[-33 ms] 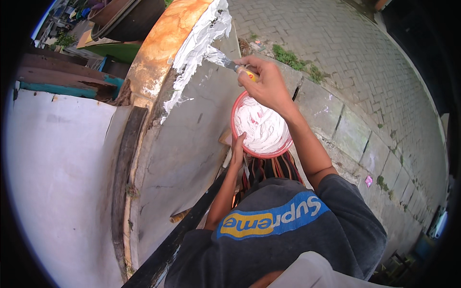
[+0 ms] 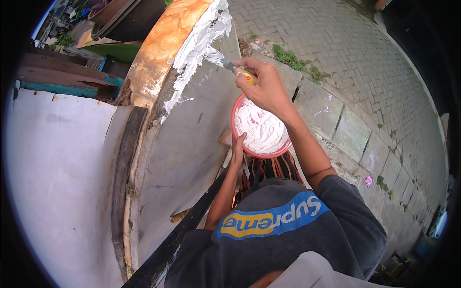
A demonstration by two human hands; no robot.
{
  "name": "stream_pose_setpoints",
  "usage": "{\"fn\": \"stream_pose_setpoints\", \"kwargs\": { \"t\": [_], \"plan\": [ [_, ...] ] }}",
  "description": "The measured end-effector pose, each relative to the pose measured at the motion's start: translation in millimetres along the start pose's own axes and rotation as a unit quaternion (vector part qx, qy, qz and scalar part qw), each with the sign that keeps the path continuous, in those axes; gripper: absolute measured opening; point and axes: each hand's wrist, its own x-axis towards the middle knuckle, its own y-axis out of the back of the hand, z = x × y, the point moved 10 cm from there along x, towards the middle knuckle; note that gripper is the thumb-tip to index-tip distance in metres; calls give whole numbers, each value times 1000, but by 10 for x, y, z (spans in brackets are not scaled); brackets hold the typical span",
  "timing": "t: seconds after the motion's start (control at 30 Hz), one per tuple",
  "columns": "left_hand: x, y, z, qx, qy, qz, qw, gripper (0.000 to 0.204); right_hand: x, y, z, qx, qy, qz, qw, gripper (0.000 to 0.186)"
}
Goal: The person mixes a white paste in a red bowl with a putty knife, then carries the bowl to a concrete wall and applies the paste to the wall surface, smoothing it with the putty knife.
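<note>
My right hand (image 2: pixel 264 84) is closed around the yellow-marked handle of a putty knife (image 2: pixel 232 66). The knife's white-smeared blade rests against thick white putty (image 2: pixel 189 57), spread roughly along the upper edge of a grey wall (image 2: pixel 175 139). Below that hand, a round red bowl (image 2: pixel 234 130) holds more white putty (image 2: pixel 263 127) with swirled ridges. My left hand (image 2: pixel 238 150) grips the bowl's near-left side, its thumb over the rim and the other fingers hidden underneath. The right hand and wrist cover part of the bowl's far rim.
The wall's orange-stained top (image 2: pixel 161 41) curves away beside the putty. Dark plant pots (image 2: pixel 127 21) stand beyond it at the upper left. A dark beam (image 2: pixel 192 213) slants past my left arm. Concrete slabs (image 2: pixel 353 132) and block paving (image 2: pixel 355 53) lie to the right.
My right hand and the putty knife have shifted very slightly left. The bowl and my left hand stay in place.
</note>
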Motion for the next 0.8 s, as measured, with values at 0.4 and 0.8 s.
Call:
{"fn": "stream_pose_setpoints", "kwargs": {
  "t": [0.4,0.8],
  "plan": [
    [185,-22,-281,-26,76,-32,996,59,-358,-710,-518,-68,73,-21,995,56],
    [177,105,-449,-57,130,16,990,56,-396,-1212,-508,-92,103,-13,990,73]
  ]
}}
